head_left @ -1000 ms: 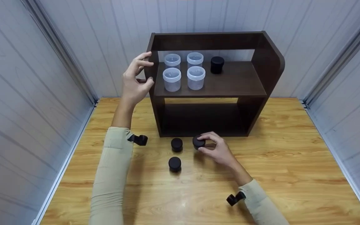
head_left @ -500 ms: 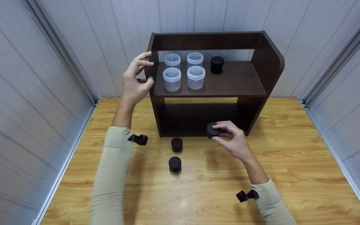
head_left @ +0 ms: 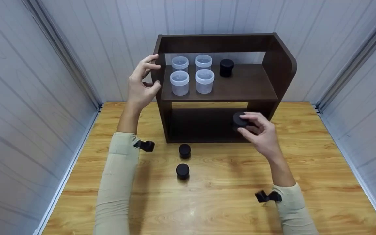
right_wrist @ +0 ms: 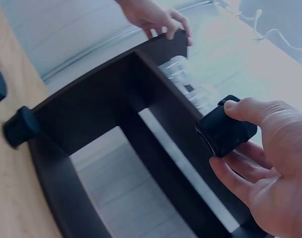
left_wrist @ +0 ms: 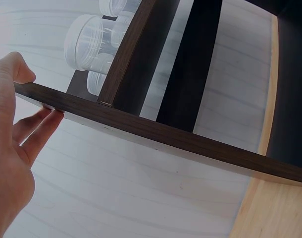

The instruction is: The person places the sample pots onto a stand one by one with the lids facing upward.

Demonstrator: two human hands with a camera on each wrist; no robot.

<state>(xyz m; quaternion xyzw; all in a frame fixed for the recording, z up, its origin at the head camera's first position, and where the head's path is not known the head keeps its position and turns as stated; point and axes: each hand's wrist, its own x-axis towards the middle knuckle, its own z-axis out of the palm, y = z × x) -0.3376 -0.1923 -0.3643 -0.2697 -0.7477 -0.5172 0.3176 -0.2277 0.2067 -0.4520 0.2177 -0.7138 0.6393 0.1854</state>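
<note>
In the head view my left hand [head_left: 139, 86] grips the left side panel of a dark brown two-tier shelf [head_left: 246, 88]. The left wrist view has its thumb on one face of that panel [left_wrist: 156, 131] and fingertips against the other. My right hand [head_left: 264, 138] pinches a small black lidded jar [head_left: 239, 120] between thumb and fingers, held up in front of the lower opening. Seen from the right wrist, this black jar [right_wrist: 225, 131] is off the table. Several clear jars [head_left: 204, 81] stand in two rows at the upper board's left, beside another black jar [head_left: 226, 68].
Two more black jars [head_left: 184, 151] stand on the wooden table [head_left: 207, 202] before the shelf, one behind the other. Pale panel walls [head_left: 60, 81] enclose the table at the back and both sides. The shelf's right side panel [head_left: 281, 65] rises beyond my right hand.
My right hand has lifted the black jar from the table and carried it up and to the right. The left hand keeps its place on the shelf.
</note>
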